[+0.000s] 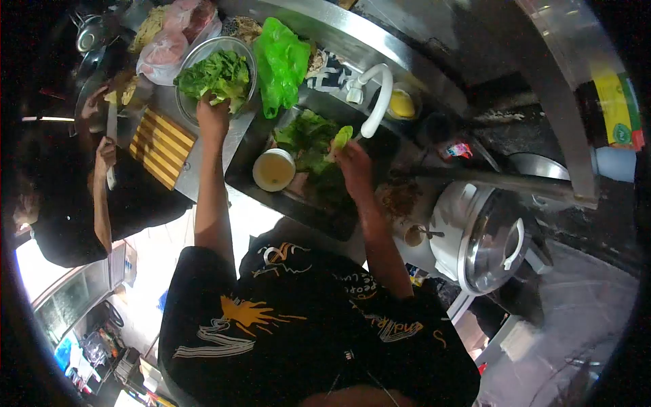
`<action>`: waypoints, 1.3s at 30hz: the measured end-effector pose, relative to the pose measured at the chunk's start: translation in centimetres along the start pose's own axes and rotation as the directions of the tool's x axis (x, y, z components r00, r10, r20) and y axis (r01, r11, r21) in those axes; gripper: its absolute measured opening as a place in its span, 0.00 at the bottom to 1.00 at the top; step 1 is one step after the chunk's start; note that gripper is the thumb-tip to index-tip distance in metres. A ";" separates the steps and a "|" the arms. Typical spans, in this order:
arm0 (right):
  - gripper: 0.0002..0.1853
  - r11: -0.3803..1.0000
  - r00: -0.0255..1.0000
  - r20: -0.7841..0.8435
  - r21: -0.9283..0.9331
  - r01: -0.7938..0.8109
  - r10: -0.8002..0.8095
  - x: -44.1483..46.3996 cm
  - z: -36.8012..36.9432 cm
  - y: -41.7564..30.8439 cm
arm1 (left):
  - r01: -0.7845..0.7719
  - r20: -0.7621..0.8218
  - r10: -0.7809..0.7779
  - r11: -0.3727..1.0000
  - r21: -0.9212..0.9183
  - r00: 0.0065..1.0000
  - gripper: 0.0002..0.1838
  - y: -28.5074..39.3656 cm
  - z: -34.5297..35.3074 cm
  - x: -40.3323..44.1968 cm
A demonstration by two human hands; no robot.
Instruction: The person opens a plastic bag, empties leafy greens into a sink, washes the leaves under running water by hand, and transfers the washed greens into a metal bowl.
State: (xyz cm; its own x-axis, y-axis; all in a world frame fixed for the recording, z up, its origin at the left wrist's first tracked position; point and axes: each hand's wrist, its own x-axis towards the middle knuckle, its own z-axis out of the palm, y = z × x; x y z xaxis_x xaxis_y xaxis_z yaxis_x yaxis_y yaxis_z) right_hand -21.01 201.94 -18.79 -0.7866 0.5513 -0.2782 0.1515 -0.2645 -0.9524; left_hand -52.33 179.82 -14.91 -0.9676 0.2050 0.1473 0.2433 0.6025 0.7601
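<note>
My left hand (213, 112) is at the near side of a clear round bowl (252, 64), its fingers closed on the lettuce leaves (215, 73) heaped inside; the fingertips are partly hidden. My right hand (353, 161) is over the sink (247, 146), pinching a small pale-green lettuce leaf (343, 136). More lettuce (308, 139) lies in the sink to the left of that hand. A white tub (274, 171) of cloudy, pale-brown liquid stands in the sink between my forearms.
A white faucet (385, 102) arches over the sink. A green plastic bag (281, 64) sits beside the bowl. At left, a co-worker's hand holds a knife (112, 136) near a striped cutting board (163, 147). A large lidded pot (481, 237) stands at right.
</note>
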 end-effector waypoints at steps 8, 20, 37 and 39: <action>0.25 0.947 0.977 -0.033 0.256 -0.196 0.211 -2.2 0.8 1.5 | 0.116 0.567 0.253 0.838 -0.533 0.784 0.12 6.7 7.6 -18.0; 0.50 0.955 0.904 0.337 -0.220 -0.198 0.265 -4.4 3.0 -1.2 | 0.527 0.476 -0.288 0.681 -0.509 0.831 0.13 1.3 0.6 -20.0; 0.21 0.820 0.838 -0.030 -0.188 -0.540 0.545 8.7 -0.1 12.9 | 0.043 -0.056 -0.016 0.845 0.532 0.998 0.30 -7.6 -7.1 -18.5; 0.21 0.749 0.807 -0.068 -0.336 -0.572 0.586 8.4 0.3 15.2 | -0.096 0.143 0.045 0.923 0.373 0.989 0.30 -7.0 -4.9 -20.0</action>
State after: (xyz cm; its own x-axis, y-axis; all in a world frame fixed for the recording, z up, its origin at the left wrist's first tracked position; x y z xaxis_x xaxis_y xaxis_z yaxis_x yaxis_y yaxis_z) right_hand -25.47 202.33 -35.56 -0.5058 0.3437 -0.7912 0.7639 -0.2476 -0.5959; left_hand -35.04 167.78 -20.04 -0.9362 0.3401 0.0891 0.3423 0.8240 0.4515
